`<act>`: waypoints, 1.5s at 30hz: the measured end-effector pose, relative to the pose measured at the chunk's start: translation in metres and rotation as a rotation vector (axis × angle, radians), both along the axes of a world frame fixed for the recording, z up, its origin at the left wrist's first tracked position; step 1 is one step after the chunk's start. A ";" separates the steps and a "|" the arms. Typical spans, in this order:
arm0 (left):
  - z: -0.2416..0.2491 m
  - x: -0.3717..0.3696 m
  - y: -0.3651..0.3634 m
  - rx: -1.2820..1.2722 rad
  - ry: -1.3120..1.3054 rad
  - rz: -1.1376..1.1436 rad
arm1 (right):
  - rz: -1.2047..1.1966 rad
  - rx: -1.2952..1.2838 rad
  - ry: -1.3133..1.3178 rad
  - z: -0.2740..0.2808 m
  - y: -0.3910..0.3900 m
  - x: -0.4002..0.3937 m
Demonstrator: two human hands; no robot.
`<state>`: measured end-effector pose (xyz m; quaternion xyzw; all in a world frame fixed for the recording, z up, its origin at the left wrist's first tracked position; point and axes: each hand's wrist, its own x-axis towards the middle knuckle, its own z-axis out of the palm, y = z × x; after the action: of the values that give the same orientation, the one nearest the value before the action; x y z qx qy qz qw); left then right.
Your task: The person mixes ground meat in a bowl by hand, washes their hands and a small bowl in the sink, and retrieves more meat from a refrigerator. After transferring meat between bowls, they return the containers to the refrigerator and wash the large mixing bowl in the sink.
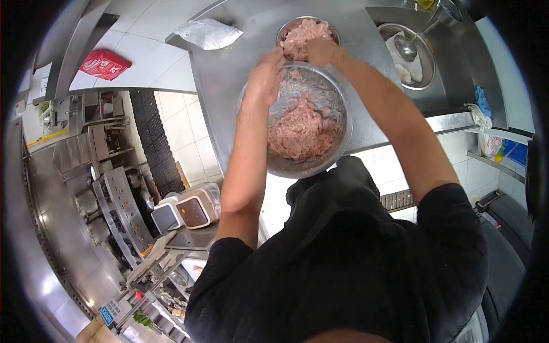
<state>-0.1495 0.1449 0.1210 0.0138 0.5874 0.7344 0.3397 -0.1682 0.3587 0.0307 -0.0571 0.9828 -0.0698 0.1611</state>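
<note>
A large steel mixing bowl stands at the counter's near edge, with a mound of pink minced meat inside and smears up its wall. Just beyond it sits a smaller steel bowl, heaped with the same kind of meat. My left hand is at the far left rim of the large bowl, fingers stretched out toward the small bowl. Over the right side of the small bowl, my right hand has its fingers curled in against the meat; its fingertips are partly hidden.
A clear plastic bag lies on the steel counter at the left. To the right, a sink holds a metal basin and a ladle. A red packet rests at far left; lidded containers stand below.
</note>
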 end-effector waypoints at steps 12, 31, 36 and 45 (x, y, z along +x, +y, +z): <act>-0.098 0.101 -0.091 -1.155 0.592 -0.659 | -0.373 -0.547 -0.123 -0.007 -0.105 0.163; 0.006 0.077 -0.059 -0.459 0.328 -0.391 | -0.568 -1.780 -0.471 0.044 -0.096 0.141; 0.047 0.038 -0.027 -0.369 0.484 -0.328 | -0.505 -1.553 -0.287 0.083 -0.050 0.089; 0.003 -0.063 0.052 0.280 -0.041 -0.255 | -0.371 -1.537 -0.171 0.088 0.032 -0.009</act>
<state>-0.2121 0.1967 0.1241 0.1201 0.4659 0.7601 0.4368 -0.1771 0.3905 0.1191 0.0178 0.6373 -0.7581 0.1371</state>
